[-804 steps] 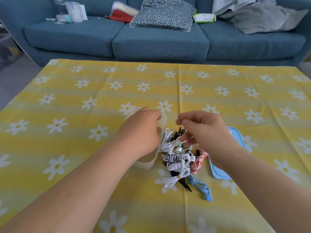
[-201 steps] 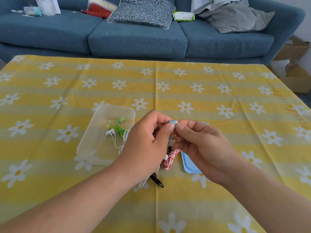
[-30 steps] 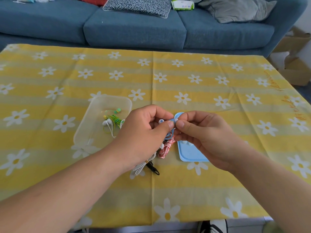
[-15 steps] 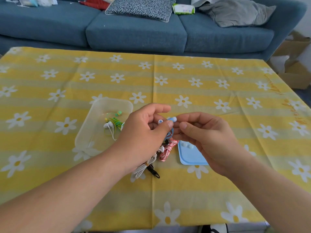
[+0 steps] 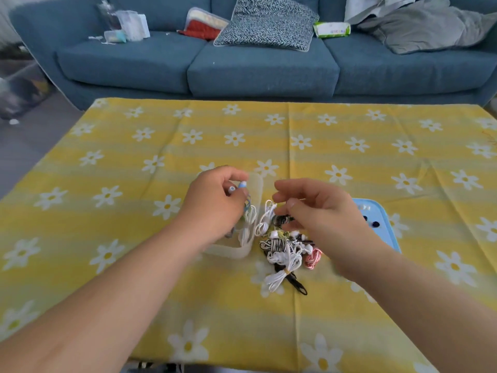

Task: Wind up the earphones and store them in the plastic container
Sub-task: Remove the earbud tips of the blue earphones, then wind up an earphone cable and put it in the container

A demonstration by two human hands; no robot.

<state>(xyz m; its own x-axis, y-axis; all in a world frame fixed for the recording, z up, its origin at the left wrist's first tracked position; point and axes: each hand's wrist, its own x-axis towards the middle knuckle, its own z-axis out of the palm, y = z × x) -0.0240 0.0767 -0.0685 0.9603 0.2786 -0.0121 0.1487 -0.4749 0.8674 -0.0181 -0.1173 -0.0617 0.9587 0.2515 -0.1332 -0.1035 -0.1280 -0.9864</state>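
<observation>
Yellow daisy-print cloth (image 5: 349,146) is covering the whole table in front of you. Its near edge is running just under your forearms, its far edge is lying close to the blue sofa (image 5: 258,74), and its left edge is slanting away toward the floor. Wide stretches of cloth are lying open to the left of your left arm, beyond both hands, and to the right past the blue lid (image 5: 384,227).

Your left hand (image 5: 212,208) is curling its fingers and thumb around the blue earphones (image 5: 242,184), pinching them so that the two buds are poking up past your fingertips while the wound cord is hanging under the palm. That hand is hovering over the clear plastic container (image 5: 257,187) and hiding most of it; only the right wall and the near corner are showing.

Your right hand (image 5: 322,214) is hanging slack, fingers loosely bent and a little blurred, gripping nothing that you can see. It is floating above the pile of earphones (image 5: 282,247), which is lying on the cloth just beside the container's right wall, between the container and the lid. One white cable (image 5: 265,220) is looping up against that wall, and a pink bundle (image 5: 312,258) is sitting at the pile's right side, beneath your right wrist.
</observation>
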